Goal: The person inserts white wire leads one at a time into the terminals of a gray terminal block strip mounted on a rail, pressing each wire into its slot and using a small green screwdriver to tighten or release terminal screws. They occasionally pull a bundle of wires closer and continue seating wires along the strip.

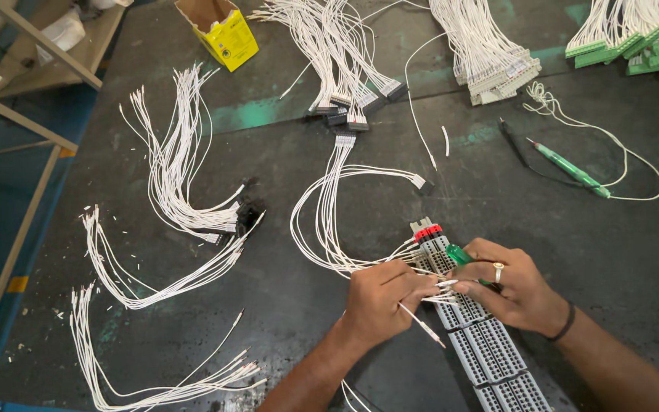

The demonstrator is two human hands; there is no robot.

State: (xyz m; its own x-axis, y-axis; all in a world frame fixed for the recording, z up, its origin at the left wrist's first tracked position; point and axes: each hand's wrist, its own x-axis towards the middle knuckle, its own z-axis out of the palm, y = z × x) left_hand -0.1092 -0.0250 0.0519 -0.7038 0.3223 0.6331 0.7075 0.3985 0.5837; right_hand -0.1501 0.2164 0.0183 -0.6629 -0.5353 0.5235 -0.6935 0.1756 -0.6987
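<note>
Down near the front edge of the dark workbench (284,320), the left hand (379,301) is pinched tight on a thin white wire (421,324), its ferrule end poking out toward the right, while the right hand (509,286) is curled round a green-handled screwdriver (459,255) and pressed onto the grey terminal block strip (490,351). That strip, red-capped at its far end, runs diagonally toward the front right corner, with a loop of white wires (322,221) feeding into it. Loose wire bundles (177,175) lie along the left edge, a yellow box (226,34) at the back edge, green connectors (650,46) in the far right corner.
</note>
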